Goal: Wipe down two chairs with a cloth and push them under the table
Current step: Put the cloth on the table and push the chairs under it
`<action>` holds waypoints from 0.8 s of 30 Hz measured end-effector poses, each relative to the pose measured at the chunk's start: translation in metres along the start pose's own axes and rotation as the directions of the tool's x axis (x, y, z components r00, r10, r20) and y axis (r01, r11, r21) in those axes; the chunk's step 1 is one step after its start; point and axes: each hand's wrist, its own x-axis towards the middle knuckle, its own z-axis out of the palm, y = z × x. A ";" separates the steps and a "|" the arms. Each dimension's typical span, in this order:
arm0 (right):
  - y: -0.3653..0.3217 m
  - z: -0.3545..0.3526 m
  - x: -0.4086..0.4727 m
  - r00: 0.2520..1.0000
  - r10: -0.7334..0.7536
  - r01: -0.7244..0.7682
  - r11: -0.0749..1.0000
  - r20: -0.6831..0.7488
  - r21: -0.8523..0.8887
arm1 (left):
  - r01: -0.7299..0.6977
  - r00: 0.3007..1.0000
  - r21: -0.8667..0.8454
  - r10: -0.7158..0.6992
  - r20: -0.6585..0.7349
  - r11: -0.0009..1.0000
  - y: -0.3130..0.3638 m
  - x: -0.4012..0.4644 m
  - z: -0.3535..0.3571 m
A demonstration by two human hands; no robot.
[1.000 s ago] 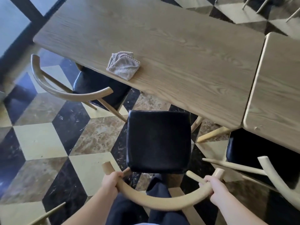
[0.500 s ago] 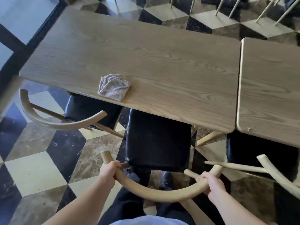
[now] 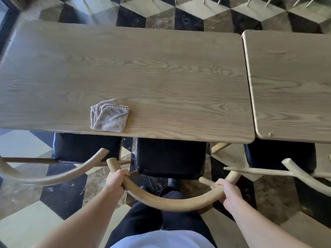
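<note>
The chair (image 3: 170, 158) has slid further under the table (image 3: 125, 68), both hands' fingers (image 3: 123, 173) wrapped around its backrest (image 3: 172, 203)

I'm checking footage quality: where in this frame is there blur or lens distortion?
Head view: wide-angle bending curves the table edges; the top-left corner is smeared with blur; the cloth and both hands, left and right, on the chair backrest look sharp.

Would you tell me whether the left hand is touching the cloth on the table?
Apart. The head view shows the left hand gripping the chair's curved backrest, while the cloth lies alone on the table.
</note>
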 end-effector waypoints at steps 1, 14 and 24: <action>-0.003 0.003 0.001 1.000 0.002 -0.002 1.000 0.000 0.022 | 0.003 1.000 0.002 -0.003 0.004 1.000 0.004 0.002 0.002; -0.020 0.023 0.023 0.998 0.056 -0.056 0.992 0.010 0.111 | 0.042 0.999 0.071 -0.043 0.012 0.997 0.023 0.032 0.019; -0.015 0.023 0.035 0.998 0.069 -0.070 0.994 0.009 0.085 | 0.048 0.998 0.098 -0.052 0.042 0.994 0.022 0.040 0.019</action>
